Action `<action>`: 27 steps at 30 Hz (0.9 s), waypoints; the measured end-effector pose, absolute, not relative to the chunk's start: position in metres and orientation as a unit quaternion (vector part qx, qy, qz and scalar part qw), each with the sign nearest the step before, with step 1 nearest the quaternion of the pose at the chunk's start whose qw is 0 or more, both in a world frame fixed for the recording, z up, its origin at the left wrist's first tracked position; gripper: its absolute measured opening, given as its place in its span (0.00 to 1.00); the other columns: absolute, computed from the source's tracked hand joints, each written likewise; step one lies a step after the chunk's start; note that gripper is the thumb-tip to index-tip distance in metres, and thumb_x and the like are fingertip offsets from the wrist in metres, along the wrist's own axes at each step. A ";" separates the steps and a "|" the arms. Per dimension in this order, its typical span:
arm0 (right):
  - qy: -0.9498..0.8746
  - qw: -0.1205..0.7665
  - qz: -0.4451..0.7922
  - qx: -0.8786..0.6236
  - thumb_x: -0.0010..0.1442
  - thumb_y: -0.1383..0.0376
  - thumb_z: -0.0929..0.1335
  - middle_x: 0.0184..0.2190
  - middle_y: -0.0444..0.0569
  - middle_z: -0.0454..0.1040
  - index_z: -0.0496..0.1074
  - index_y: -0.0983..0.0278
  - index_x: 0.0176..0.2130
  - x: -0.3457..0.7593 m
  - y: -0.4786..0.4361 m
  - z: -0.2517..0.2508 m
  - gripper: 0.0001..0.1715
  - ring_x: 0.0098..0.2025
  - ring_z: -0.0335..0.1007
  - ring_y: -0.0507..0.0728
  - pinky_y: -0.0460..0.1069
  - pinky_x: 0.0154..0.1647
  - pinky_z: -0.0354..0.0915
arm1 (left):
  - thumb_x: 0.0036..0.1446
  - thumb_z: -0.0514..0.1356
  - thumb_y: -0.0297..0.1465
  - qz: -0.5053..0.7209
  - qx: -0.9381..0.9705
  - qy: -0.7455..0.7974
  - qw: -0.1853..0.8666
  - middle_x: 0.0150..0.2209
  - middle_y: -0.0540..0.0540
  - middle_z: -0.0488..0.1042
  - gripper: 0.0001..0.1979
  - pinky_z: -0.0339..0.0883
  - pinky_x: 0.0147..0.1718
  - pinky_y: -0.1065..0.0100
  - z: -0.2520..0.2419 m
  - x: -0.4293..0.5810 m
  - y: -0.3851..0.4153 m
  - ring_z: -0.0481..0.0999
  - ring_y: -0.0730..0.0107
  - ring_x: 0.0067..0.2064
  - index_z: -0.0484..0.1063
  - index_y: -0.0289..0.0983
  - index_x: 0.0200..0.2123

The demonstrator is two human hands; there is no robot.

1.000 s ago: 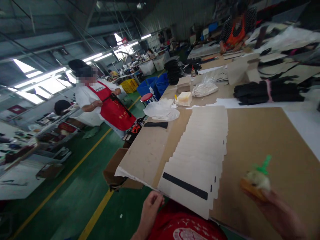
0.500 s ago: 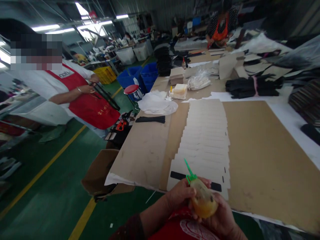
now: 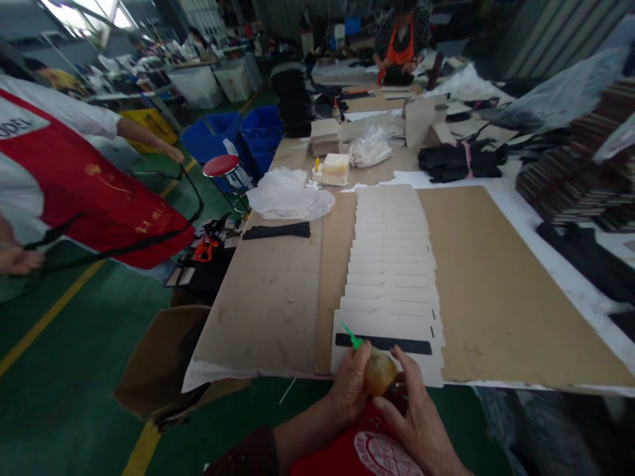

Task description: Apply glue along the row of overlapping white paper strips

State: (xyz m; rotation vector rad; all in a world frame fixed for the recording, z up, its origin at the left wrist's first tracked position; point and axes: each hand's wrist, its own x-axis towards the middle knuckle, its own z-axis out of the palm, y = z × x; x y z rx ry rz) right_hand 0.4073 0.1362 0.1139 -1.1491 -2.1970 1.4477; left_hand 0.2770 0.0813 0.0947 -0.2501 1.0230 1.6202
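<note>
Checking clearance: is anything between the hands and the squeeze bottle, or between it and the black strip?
Nothing visible: the left hand grips the squeeze bottle, the right hand is beside it, and nothing shows between green nozzle and black strip.

The bottle (image 3: pixel 381 378), held by the right hand (image 3: pixel 415 410) alone over the bare brown board (image 3: pixel 501 284) 1 second ago, is now in the grip of the left hand (image 3: pixel 350 380), near the close end of the pale sheets (image 3: pixel 389 264). The right hand, cupped around it 0.5 seconds ago, is opened beside it. The co-worker's hands (image 3: pixel 170 151) have spread apart along a black strap (image 3: pixel 133 246).
</note>
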 end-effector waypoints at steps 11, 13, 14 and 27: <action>-0.812 0.158 0.386 -0.409 0.52 0.56 0.73 0.58 0.59 0.66 0.57 0.62 0.62 0.401 0.149 0.107 0.43 0.55 0.71 0.66 0.58 0.49 0.73 | 0.49 0.65 0.55 0.587 -0.044 0.566 0.577 0.32 0.46 0.75 0.27 0.66 0.35 0.66 0.096 0.286 0.108 0.74 0.63 0.35 0.71 0.36 0.37; -0.801 0.166 0.406 -0.407 0.53 0.55 0.72 0.56 0.57 0.69 0.60 0.62 0.60 0.397 0.153 0.105 0.40 0.55 0.71 0.64 0.57 0.51 0.72 | 0.50 0.63 0.56 0.581 -0.035 0.578 0.572 0.35 0.44 0.76 0.28 0.67 0.36 0.65 0.096 0.286 0.113 0.75 0.62 0.37 0.71 0.36 0.39; -0.794 0.163 0.422 -0.406 0.54 0.55 0.72 0.55 0.55 0.70 0.62 0.62 0.59 0.395 0.156 0.104 0.37 0.54 0.71 0.63 0.56 0.52 0.71 | 0.51 0.62 0.57 0.578 -0.024 0.587 0.566 0.36 0.44 0.76 0.29 0.67 0.37 0.65 0.095 0.286 0.115 0.75 0.61 0.38 0.71 0.36 0.40; -0.751 0.178 0.442 -0.457 0.58 0.48 0.70 0.51 0.54 0.74 0.67 0.62 0.55 0.402 0.180 0.088 0.32 0.51 0.72 0.62 0.56 0.53 0.69 | 0.63 0.54 0.31 0.362 0.529 0.747 0.178 0.47 0.40 0.72 0.11 0.61 0.58 0.52 0.051 0.245 0.077 0.67 0.56 0.54 0.70 0.35 0.46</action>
